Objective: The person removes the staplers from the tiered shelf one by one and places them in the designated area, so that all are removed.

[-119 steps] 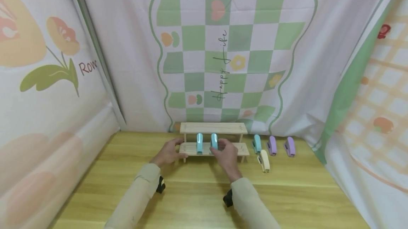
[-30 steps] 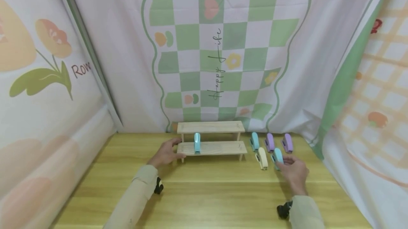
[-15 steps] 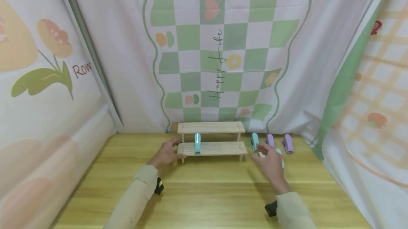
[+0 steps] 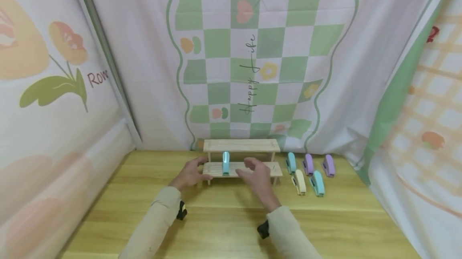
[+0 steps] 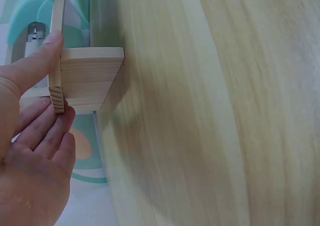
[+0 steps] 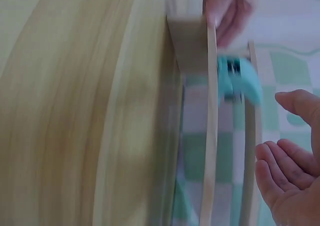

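Note:
A teal stapler (image 4: 225, 163) stands on the lower step of a two-tier wooden shelf (image 4: 265, 168), left of its middle. At the left end of that step my left hand (image 4: 189, 174) grips the board. In the left wrist view the thumb (image 5: 42, 60) lies on the board's front edge and the fingers reach behind its end. My right hand (image 4: 258, 177) is over the right half of the lower step, fingers apart and holding nothing. The right wrist view shows a gap between its thumb (image 6: 297, 103) and fingers, with the stapler (image 6: 240, 80) beyond.
Right of the shelf, a back row holds a teal stapler (image 4: 290, 163) and two purple staplers (image 4: 308, 164). A cream stapler (image 4: 298, 182) and another teal stapler (image 4: 317, 183) stand in front. Patterned curtains (image 4: 151, 70) enclose the wooden table (image 4: 223, 227).
My right hand carried one teal stapler from the lower step to the table beside the cream one, released it, and came back left to the shelf. My left hand stayed on the shelf's end.

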`<state>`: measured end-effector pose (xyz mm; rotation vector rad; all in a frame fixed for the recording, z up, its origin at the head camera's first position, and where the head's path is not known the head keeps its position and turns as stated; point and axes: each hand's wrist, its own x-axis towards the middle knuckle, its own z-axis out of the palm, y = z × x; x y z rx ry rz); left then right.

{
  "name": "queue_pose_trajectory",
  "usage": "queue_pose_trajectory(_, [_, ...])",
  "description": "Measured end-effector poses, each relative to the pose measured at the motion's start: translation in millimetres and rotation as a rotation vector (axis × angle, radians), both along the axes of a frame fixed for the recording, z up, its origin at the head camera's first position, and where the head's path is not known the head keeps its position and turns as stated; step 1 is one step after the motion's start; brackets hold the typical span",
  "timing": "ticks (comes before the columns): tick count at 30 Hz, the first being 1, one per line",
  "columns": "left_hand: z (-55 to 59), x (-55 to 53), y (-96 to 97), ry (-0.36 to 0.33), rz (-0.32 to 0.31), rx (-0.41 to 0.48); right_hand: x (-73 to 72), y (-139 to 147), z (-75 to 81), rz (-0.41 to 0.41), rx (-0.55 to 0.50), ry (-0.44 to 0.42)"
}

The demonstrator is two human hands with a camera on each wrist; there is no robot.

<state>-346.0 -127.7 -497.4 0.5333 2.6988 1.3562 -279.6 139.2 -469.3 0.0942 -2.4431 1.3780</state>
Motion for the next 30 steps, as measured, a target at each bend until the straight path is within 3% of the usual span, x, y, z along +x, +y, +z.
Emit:
queue_pose_trajectory(5, [-1.1, -1.3, 0.8, 0.009, 0.004, -0.007, -5.5, -33.3, -6.2, -0.003, -0.055, 0.035])
queue_pose_trajectory(14, [4.4, 3.9, 1.2, 0.018, 0.005, -0.015, -15.4, -64.4, -20.4, -0.12, -0.133, 0.091])
queue_pose_trajectory(22, [2.4, 3.9, 1.9, 0.008, 0.012, -0.006, -18.8, -66.8, -24.3, -0.15, -0.156, 0.064])
queue_pose_trajectory(30, [3.3, 5.1, 1.4, 0.008, 0.013, 0.004, -19.2, -49.5, -21.3, -0.089, -0.085, 0.037])
